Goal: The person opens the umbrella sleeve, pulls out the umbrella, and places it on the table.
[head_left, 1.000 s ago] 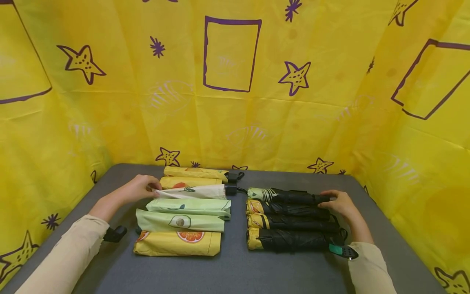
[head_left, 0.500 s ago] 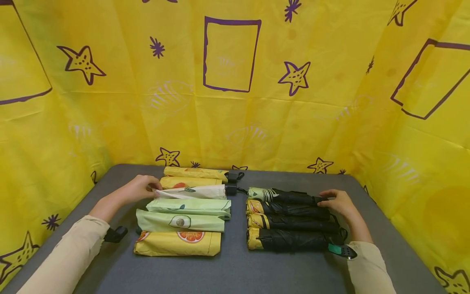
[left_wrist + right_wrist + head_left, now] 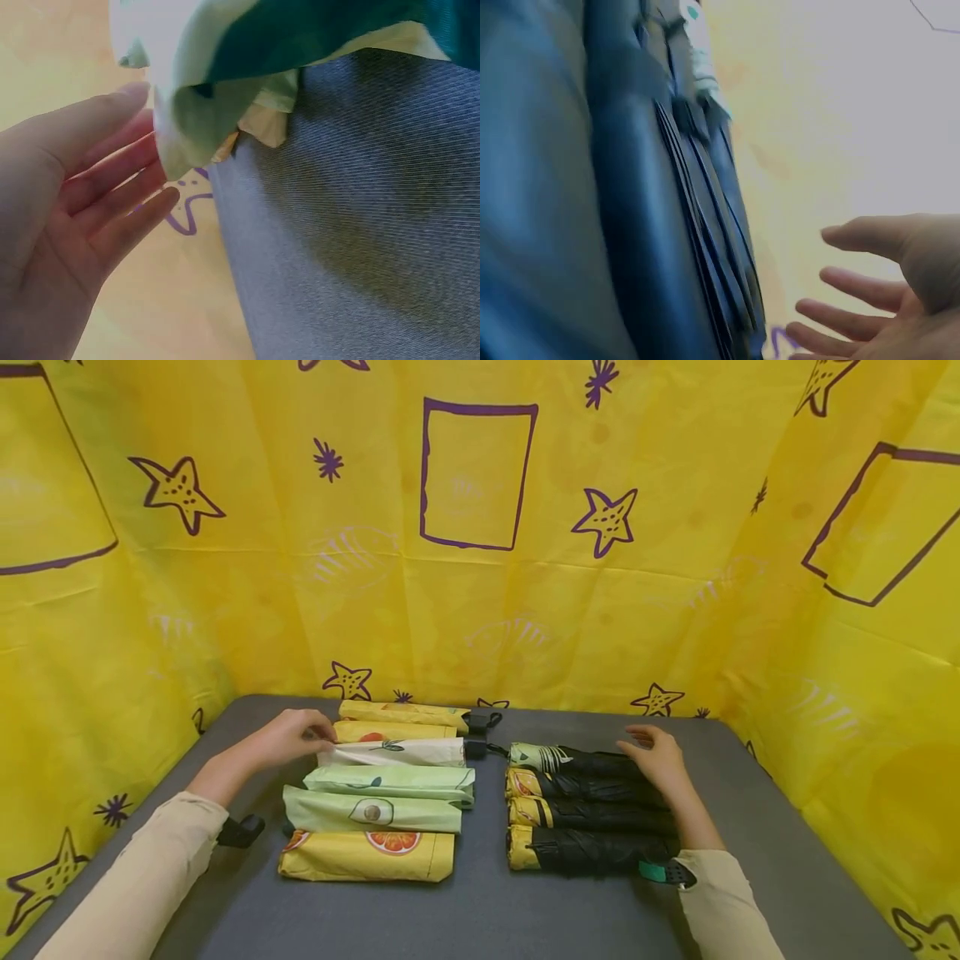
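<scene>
While the white umbrella cover [image 3: 397, 752] lies third from the back in a stack of six printed covers left of the grey worktop's [image 3: 480, 910] centre, the left hand [image 3: 288, 739] rests w/ straight fingers [image 3: 112, 202] touching its left end. Right hand [image 3: 656, 752], fingers spread & relaxed, hovers over the rearmost black folded umbrella [image 3: 577, 760], one of four rowed right of centre. Yellow star-print cloth [image 3: 480, 568] walls the worktop's back & side edges.
</scene>
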{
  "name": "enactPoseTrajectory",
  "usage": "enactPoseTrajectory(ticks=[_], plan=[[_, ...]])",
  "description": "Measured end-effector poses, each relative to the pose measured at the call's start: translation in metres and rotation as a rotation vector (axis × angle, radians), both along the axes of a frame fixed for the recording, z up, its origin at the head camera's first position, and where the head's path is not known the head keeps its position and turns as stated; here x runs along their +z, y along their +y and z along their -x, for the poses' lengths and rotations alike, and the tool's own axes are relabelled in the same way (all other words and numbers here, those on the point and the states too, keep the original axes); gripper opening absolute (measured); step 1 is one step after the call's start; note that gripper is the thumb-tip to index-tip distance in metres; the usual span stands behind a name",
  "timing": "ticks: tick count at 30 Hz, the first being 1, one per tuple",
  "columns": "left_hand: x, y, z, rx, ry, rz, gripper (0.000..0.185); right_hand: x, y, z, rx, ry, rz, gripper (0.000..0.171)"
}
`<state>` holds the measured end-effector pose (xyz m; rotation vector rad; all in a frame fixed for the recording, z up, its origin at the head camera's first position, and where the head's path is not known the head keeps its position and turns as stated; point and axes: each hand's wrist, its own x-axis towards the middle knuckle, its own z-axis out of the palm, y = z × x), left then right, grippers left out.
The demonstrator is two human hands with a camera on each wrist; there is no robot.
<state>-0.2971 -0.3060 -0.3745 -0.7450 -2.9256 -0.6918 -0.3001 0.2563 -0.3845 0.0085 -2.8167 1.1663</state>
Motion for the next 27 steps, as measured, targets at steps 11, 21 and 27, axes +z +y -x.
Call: enactPoseTrajectory(ticks=[11, 21, 27], plan=[[0.004, 0.003, 0.016, 0.033, 0.001, -0.001, 0.025, -0.006, -0.054, 0.012, 0.09, -0.009, 0.151, 0.051], [0.005, 0.005, 0.03, 0.042, -0.032, 0.034, 0.038, -0.009, -0.099, 0.014, 0.19, 0.029, 0.227, 0.048], [0.004, 0.009, 0.036, 0.024, -0.072, 0.051, 0.038, -0.01, -0.122, 0.016, 0.227, 0.03, 0.273, 0.046]])
